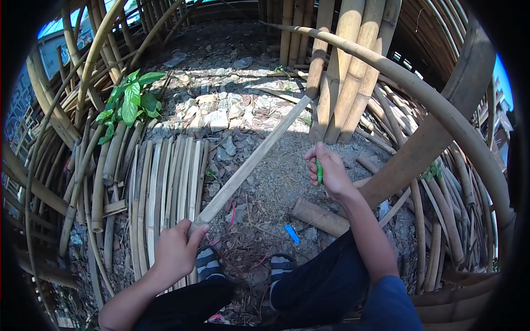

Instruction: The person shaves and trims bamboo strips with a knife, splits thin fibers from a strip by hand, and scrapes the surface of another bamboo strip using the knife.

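My left hand (pixel 175 249) is closed around the lower end of a long flat bamboo strip (pixel 253 161). The strip slants up and away to the right, its far end near the standing bamboo poles. In my right hand (pixel 329 168), closed in a fist, is a green-handled knife (pixel 319 172). Its narrow greyish blade seems to point upward, hard to make out against the poles, apart from the strip. To the left of the strip, cut bamboo slats (pixel 165 187) lie side by side on the ground, close to my left hand.
Thick bamboo poles (pixel 353 60) stand ahead, and a curved pole (pixel 411 83) arches across the right. A short bamboo piece (pixel 319 216) and a blue scrap (pixel 292 234) lie near my feet. Piled bamboo (pixel 458 187) fills the right side; a leafy plant (pixel 131 99) grows at left.
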{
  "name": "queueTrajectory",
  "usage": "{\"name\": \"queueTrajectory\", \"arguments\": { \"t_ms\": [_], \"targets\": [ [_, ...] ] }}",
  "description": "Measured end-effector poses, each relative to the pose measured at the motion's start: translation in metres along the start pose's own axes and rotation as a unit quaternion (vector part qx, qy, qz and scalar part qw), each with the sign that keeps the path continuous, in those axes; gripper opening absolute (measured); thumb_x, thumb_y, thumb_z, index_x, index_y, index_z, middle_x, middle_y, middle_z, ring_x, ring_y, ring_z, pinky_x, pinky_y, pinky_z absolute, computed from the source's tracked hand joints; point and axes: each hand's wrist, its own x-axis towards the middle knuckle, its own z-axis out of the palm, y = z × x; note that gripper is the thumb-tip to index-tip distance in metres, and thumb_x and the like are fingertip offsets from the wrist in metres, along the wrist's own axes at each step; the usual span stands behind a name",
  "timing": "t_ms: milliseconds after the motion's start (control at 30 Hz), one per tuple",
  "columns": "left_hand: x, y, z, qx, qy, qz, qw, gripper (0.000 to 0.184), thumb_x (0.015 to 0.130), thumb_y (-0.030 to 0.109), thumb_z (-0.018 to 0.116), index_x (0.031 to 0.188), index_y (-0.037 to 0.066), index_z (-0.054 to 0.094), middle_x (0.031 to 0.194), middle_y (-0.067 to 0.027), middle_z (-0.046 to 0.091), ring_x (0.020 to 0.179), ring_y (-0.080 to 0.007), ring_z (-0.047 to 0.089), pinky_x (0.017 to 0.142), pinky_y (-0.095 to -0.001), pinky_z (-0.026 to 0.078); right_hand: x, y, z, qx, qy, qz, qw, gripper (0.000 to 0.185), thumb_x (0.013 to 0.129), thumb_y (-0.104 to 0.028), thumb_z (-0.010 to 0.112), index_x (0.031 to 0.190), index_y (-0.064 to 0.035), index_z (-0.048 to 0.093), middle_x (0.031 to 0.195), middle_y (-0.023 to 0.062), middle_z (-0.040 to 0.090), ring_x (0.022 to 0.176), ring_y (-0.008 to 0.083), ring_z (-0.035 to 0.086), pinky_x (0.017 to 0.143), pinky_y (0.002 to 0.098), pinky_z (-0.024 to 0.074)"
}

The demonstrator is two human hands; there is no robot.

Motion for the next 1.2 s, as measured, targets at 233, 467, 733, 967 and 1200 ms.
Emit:
{"name": "queueTrajectory", "arguments": {
  "t_ms": [233,467,733,967,1200],
  "targets": [
    [0.005,0.015,0.016,0.027,0.011,0.039,0.999,0.047,0.095,0.036,0.066,0.073,-0.004,0.058,0.050,-0.0188,0.052,0.049,-0.0360,0.058,0.050,-0.0449,0.042,-0.031,0.030,0.052,0.110,-0.154,0.228,0.955,0.059,0.103,-0.057,0.042,0.078,-0.0049,0.056,0.058,-0.0040,0.038,0.050,0.0094,0.041,0.046,0.0251,0.0330],
    [0.010,0.010,0.025,-0.018,0.002,0.099,0.995,0.039,0.094,0.027,0.068,0.076,-0.006,0.057,0.051,-0.0205,0.051,0.047,-0.0350,0.059,0.049,-0.0437,0.043,-0.056,0.049,0.097,-0.389,-0.066,-0.122,0.911,0.057,0.103,-0.043,0.046,0.068,-0.0004,0.057,0.058,0.0245,0.056,0.058,0.0465,0.058,0.057,0.0528,0.0431],
    [0.011,0.010,0.026,-0.057,-0.001,0.069,0.996,0.035,0.095,0.023,0.069,0.075,-0.004,0.059,0.050,-0.0127,0.053,0.042,-0.0151,0.047,0.045,-0.0367,0.038,-0.065,0.062,0.114,-0.486,-0.033,-0.282,0.827,0.048,0.100,-0.041,0.055,0.068,-0.0048,0.052,0.054,0.0149,0.054,0.046,0.0344,0.057,0.044,0.0453,0.0429],
    [0.007,0.021,0.018,-0.082,0.004,0.072,0.994,0.038,0.095,0.024,0.069,0.073,-0.005,0.059,0.049,-0.0098,0.051,0.044,-0.0105,0.044,0.043,-0.0347,0.036,-0.054,0.056,0.104,-0.545,0.028,-0.420,0.725,0.048,0.097,-0.044,0.058,0.067,-0.0085,0.051,0.054,0.0077,0.052,0.044,0.0274,0.056,0.041,0.0405,0.0440],
    [0.004,0.004,0.012,-0.087,0.014,0.030,0.996,0.039,0.094,0.024,0.070,0.072,-0.005,0.059,0.048,-0.0093,0.047,0.047,-0.0078,0.041,0.043,-0.0350,0.035,-0.027,0.046,0.068,-0.614,0.112,-0.222,0.749,0.050,0.098,-0.046,0.056,0.068,-0.0062,0.055,0.055,0.0140,0.058,0.048,0.0316,0.061,0.042,0.0438,0.0444]
  ]
}}
